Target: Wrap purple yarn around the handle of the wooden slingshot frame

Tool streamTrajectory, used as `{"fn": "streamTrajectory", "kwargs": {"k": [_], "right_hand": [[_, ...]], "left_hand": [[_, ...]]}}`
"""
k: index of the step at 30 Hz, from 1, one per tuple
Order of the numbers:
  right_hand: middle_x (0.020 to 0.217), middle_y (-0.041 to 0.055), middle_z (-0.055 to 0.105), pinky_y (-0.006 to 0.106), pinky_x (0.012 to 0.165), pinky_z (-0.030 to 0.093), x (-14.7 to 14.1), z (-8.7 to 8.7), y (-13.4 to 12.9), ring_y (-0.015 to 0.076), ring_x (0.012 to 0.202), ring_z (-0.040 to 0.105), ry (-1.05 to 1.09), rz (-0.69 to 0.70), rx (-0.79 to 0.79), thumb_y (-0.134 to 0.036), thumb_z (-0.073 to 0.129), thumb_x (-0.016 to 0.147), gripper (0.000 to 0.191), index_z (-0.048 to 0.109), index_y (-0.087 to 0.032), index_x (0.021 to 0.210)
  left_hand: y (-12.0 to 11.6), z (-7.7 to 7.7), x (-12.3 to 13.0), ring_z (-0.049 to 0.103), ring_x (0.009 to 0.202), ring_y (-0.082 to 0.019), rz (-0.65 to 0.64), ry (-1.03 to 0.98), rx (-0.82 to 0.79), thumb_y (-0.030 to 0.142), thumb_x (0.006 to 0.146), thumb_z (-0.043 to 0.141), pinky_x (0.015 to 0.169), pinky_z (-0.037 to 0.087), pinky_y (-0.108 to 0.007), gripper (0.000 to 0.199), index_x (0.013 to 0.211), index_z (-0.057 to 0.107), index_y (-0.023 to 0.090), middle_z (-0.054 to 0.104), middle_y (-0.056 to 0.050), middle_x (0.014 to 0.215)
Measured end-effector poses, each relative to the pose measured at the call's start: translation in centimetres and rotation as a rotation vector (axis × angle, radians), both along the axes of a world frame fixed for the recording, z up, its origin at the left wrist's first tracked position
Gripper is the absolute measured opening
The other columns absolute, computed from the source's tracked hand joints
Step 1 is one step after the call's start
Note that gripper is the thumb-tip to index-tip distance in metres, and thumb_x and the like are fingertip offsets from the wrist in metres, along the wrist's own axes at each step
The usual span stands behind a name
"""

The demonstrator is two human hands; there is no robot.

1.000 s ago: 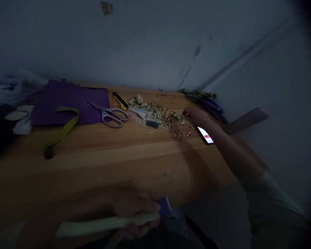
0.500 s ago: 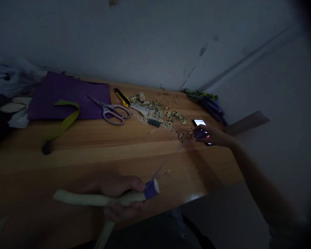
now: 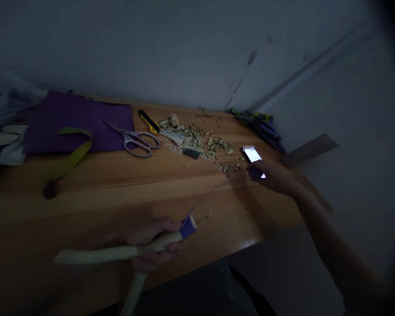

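My left hand (image 3: 153, 241) is closed around a pale, peeled forked stick (image 3: 98, 255), near where its branches meet. Purple tape (image 3: 187, 227) wraps the stick's right end, beside my thumb. From there a thin strip (image 3: 200, 202) runs up and right toward my right hand (image 3: 271, 176). That hand is closed on a dark purple roll of tape (image 3: 256, 172), partly hidden by the fingers. Just behind it a lit phone (image 3: 253, 154) lies on the table, its lower part covered by the hand.
On the wooden table (image 3: 118, 175) lie scissors (image 3: 140, 144), a yellow utility knife (image 3: 149, 122), wood shavings (image 3: 197, 142), a purple sheet (image 3: 75, 123) and a green strap (image 3: 74, 160). Purple-wrapped sticks (image 3: 266, 129) rest by the wall (image 3: 184, 52). The table's front edge is close below.
The view has shifted slightly, so things on the table appear further left. Less of the phone's lower end shows past my right hand, and the strip hangs slacker. Both hands keep their hold.
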State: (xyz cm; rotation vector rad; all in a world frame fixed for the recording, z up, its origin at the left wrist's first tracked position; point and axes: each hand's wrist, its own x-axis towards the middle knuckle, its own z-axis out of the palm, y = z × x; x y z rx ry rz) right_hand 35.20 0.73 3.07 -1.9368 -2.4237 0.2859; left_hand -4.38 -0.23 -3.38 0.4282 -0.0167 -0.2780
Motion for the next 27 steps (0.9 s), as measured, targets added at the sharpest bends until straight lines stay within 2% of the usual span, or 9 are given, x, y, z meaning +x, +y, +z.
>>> {"fn": "streamTrajectory", "kwargs": {"k": [5, 8, 11, 13, 16, 18, 20, 24, 27], "right_hand": [[0.118, 0.0122, 0.051, 0.042, 0.094, 0.039, -1.7, 0.4, 0.4, 0.0257, 0.112, 0.047, 0.027, 0.176, 0.033, -0.010, 0.046, 0.073, 0.040, 0.053, -0.018, 0.112], [0.121, 0.0093, 0.049, 0.041, 0.096, 0.038, -5.4, 1.4, -0.4, 0.0233, 0.116, 0.045, 0.172, 0.303, 0.071, -0.010, 0.046, 0.076, 0.038, 0.052, -0.021, 0.112], [0.118, 0.0074, 0.053, 0.039, 0.095, 0.039, -10.5, 1.9, -1.7, 0.0204, 0.113, 0.048, 0.379, 0.269, 0.084, -0.018, 0.045, 0.084, 0.034, 0.046, -0.024, 0.118], [0.122, 0.0067, 0.052, 0.037, 0.094, 0.040, -13.7, 1.8, -2.2, 0.0194, 0.113, 0.049, 0.484, 0.254, -0.062, -0.026, 0.046, 0.087, 0.034, 0.044, -0.025, 0.122], [0.127, 0.0070, 0.050, 0.035, 0.096, 0.039, -16.8, 1.4, -1.9, 0.0170, 0.116, 0.047, 0.689, 0.383, -0.398, -0.035, 0.043, 0.090, 0.043, 0.034, -0.024, 0.131], [0.124, 0.0079, 0.051, 0.035, 0.096, 0.038, -17.7, 1.0, -1.1, 0.0166, 0.115, 0.048, 0.806, 0.469, -0.480, -0.038, 0.039, 0.091, 0.044, 0.033, -0.022, 0.132], [0.116, 0.0083, 0.054, 0.035, 0.093, 0.040, -18.0, 0.5, -0.4, 0.0171, 0.109, 0.050, 0.782, 0.503, -0.453, -0.040, 0.040, 0.091, 0.041, 0.041, -0.019, 0.126], [0.098, 0.0070, 0.055, 0.029, 0.080, 0.042, -17.7, -0.3, 0.1, 0.0160, 0.091, 0.053, 0.582, 0.399, -0.313, -0.040, 0.047, 0.087, 0.030, 0.053, -0.015, 0.104], [0.090, 0.0029, 0.057, 0.025, 0.071, 0.043, -17.4, -0.6, -0.1, 0.0132, 0.081, 0.054, 0.570, 0.348, -0.344, -0.040, 0.050, 0.086, 0.026, 0.054, -0.018, 0.099]], "left_hand": [[0.1, -0.3, 0.2, 0.024, 0.018, -0.009, 0.068, -0.009, -0.029, 0.047, 0.088, 0.023, 0.017, 0.021, -0.017, 0.038, 0.073, 0.046, 0.020, 0.037, 0.007, 0.035], [0.1, -0.2, 0.5, 0.027, 0.019, -0.009, 0.129, 0.034, 0.020, 0.050, 0.087, 0.026, 0.019, 0.023, -0.017, 0.038, 0.071, 0.043, 0.021, 0.037, 0.008, 0.035], [-0.2, 0.2, 1.0, 0.031, 0.021, -0.008, 0.219, 0.119, 0.105, 0.055, 0.083, 0.033, 0.022, 0.027, -0.016, 0.038, 0.070, 0.041, 0.020, 0.038, 0.008, 0.037], [-0.5, 0.6, 1.2, 0.033, 0.023, -0.008, 0.280, 0.187, 0.153, 0.058, 0.081, 0.036, 0.024, 0.027, -0.016, 0.039, 0.073, 0.041, 0.020, 0.038, 0.009, 0.039], [-0.8, 1.1, 1.6, 0.034, 0.025, -0.007, 0.366, 0.290, 0.215, 0.060, 0.081, 0.034, 0.026, 0.027, -0.015, 0.040, 0.076, 0.041, 0.020, 0.037, 0.010, 0.040], [-0.9, 1.4, 1.8, 0.035, 0.026, -0.007, 0.394, 0.343, 0.253, 0.061, 0.080, 0.033, 0.028, 0.029, -0.016, 0.041, 0.077, 0.041, 0.020, 0.037, 0.010, 0.040], [-1.1, 1.4, 1.9, 0.036, 0.026, -0.007, 0.401, 0.378, 0.291, 0.060, 0.080, 0.034, 0.030, 0.030, -0.017, 0.041, 0.077, 0.042, 0.020, 0.037, 0.010, 0.040], [-1.5, 1.5, 2.0, 0.035, 0.025, -0.007, 0.433, 0.394, 0.332, 0.058, 0.082, 0.031, 0.030, 0.029, -0.016, 0.040, 0.076, 0.042, 0.020, 0.037, 0.010, 0.040], [-1.7, 2.0, 1.8, 0.033, 0.026, -0.006, 0.447, 0.445, 0.338, 0.052, 0.086, 0.026, 0.030, 0.030, -0.015, 0.038, 0.075, 0.042, 0.020, 0.035, 0.010, 0.041]]}}
